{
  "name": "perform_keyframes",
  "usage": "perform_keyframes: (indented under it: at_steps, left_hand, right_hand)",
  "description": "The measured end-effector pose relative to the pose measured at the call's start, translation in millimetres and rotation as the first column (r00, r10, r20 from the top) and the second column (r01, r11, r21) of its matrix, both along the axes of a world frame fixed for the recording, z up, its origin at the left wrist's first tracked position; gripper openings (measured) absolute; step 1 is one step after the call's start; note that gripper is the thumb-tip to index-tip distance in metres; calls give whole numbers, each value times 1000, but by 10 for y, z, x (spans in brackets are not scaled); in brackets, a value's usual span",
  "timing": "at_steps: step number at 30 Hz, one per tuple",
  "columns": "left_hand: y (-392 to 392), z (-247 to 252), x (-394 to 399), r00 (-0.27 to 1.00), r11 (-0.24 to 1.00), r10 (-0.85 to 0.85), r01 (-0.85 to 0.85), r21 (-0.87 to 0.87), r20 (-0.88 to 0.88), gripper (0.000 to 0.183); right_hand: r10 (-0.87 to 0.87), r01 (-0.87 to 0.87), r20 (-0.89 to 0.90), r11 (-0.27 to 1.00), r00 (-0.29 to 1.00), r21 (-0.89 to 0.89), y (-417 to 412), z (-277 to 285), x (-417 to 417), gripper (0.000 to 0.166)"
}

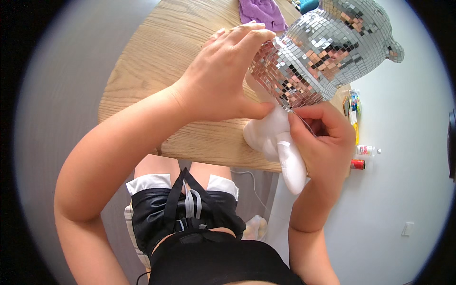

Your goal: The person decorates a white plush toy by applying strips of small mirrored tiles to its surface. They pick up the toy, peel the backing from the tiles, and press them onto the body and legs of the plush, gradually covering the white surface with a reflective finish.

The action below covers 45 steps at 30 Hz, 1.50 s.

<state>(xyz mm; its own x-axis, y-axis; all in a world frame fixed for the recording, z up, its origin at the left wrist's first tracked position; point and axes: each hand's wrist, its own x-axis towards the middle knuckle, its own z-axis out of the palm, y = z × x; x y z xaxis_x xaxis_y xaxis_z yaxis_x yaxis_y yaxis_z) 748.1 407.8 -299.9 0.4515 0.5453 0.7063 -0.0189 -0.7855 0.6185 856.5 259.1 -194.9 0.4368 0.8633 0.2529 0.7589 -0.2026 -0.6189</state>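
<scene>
A large figure, its upper part covered in small square mirror tiles (320, 53), stands at the upper right on the table. Its lower part, smooth and white (294, 167), has no tiles. My left hand (224, 78) rests against the figure, fingertips on the tiled edge and thumb on the white surface. Between the thumb and fingers of my right hand (317, 131) is a thin strip of mirror tiles (302, 122), at the lower rim of the tiled area. How far the strip runs inside my right hand is hidden.
Under the figure is a round-edged wooden table (142, 67). A purple cloth (262, 14) lies at its far side. At the right, by the pale wall, are a plastic bottle (367, 150), a red can (357, 164) and colourful packets (355, 101). A plastic bag (255, 228) sits below the table.
</scene>
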Motion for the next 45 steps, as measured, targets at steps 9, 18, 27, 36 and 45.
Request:
perform_keyframes:
  at_steps: [9,18,27,36,45]
  left_hand:
    - [43,-44,56,994,995,-92,94,-39,61,93]
    - [21,-58,78,995,996,-72,75,-45,66,94]
    - [26,-68,83,992,991,-98,105,-89,73,93]
    - [-17,-69,89,992,989,-103,110,-101,73,98]
    - [-65,-79,112,999,999,-9,12,-50,42,96]
  right_hand:
    - [-20,20,19,999,1000,-32,3,19,-46,7]
    - [3,-2,22,1000,1000,-27,4,30,-49,8]
    - [4,-4,37,1000,999,7,-10,-4,-27,8]
    - [0,0,15,1000,1000,-8,-17,7,-53,8]
    - [-24,26,49,998,999,-54,-4,33,-63,8]
